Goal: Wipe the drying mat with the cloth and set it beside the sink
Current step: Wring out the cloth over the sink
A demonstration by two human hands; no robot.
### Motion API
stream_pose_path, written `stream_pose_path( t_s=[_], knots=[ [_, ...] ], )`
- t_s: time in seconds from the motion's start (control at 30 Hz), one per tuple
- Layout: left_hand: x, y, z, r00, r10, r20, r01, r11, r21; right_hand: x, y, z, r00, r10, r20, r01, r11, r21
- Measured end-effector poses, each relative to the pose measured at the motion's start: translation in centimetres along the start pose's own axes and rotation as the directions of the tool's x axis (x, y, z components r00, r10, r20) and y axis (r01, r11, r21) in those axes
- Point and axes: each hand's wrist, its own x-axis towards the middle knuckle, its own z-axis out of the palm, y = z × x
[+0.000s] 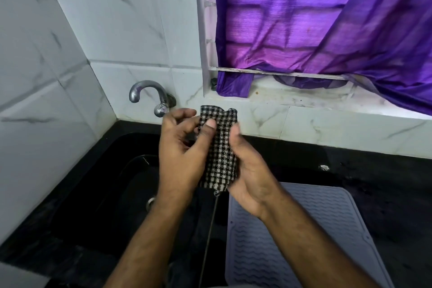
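The white marble-patterned wall tiles fill the left and the back of the view. On the right, a purple curtain hangs over the window and its lower edge lies on the white window ledge.

Below the tiles is the black counter. The black sink is set into its left part, with a round metal drain at the bottom. A curved metal tap comes out of the back wall above the sink.

The grey drying mat lies flat on the counter, just beside the sink on its right side. It has a wavy ribbed surface and a raised border. The right forearm partly covers its left part.

Both hands are raised above the inner edge of the sink, in front of the tap. Between them is the cloth, black and white checked, folded into a narrow upright strip. It is in the air, above the sink edge and the near corner of the mat, and it does not touch the mat. A thin loose thread hangs down from its lower end.

The left hand has its grip closed on the cloth: the thumb presses on the front of the fabric and the fingers are curled behind the left edge. The right hand holds the right side of the cloth, with the palm under it and the thumb against its edge.

A small white speck lies on the counter behind the mat.
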Motion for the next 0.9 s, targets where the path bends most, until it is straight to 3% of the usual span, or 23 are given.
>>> stream_pose_path(
  t_s=[0.07,0.2,0.37,0.47,0.57,0.63,0.7,0.77,0.83,0.9],
  knots=[
    [0.2,-0.4,-0.4,0.997,-0.08,-0.015,0.078,0.994,-0.076,0.2,0.7,0.4,1.0,-0.005,-0.007,0.004,0.995,-0.098],
    [0.4,0.2,-1.5,0.951,-0.238,0.199,0.298,0.88,-0.37,0.2,0.4,0.9,0.999,0.033,0.029,-0.028,0.988,-0.15],
    [1.6,1.1,-4.9,0.916,-0.155,0.369,0.222,0.964,-0.144,-0.2,-0.3,0.5,0.988,0.142,0.058,-0.122,0.957,-0.264],
    [0.9,1.0,-5.9,0.944,-0.135,0.301,0.204,0.956,-0.211,-0.3,0.2,0.4,0.972,0.22,0.084,-0.181,0.926,-0.332],
    [-0.7,-0.6,-6.5,0.964,-0.247,0.092,0.264,0.896,-0.357,-0.3,1.7,-1.1,0.958,0.284,0.048,-0.222,0.832,-0.508],
    [-2.0,-2.3,-7.3,0.928,-0.373,0.008,0.338,0.832,-0.439,-0.3,3.4,-1.9,0.966,0.257,-0.042,-0.23,0.766,-0.6],
    [-3.5,-4.3,-8.8,0.865,-0.5,0.024,0.447,0.75,-0.488,-0.2,5.1,-2.5,0.971,0.179,-0.161,-0.241,0.755,-0.61],
    [-5.5,-6.5,-10.8,0.804,-0.594,0.032,0.549,0.72,-0.425,0.2,6.8,-3.2,0.964,0.077,-0.253,-0.233,0.697,-0.678],
    [-8.0,-8.6,-12.2,0.753,-0.657,0.045,0.63,0.699,-0.337,0.3,8.4,-4.3,0.968,-0.013,-0.252,-0.2,0.569,-0.798],
    [-10.8,-10.5,-12.9,0.71,-0.703,0.049,0.682,0.667,-0.301,0.3,9.9,-5.5,0.98,-0.037,-0.197,-0.17,0.365,-0.915]
  ],
)
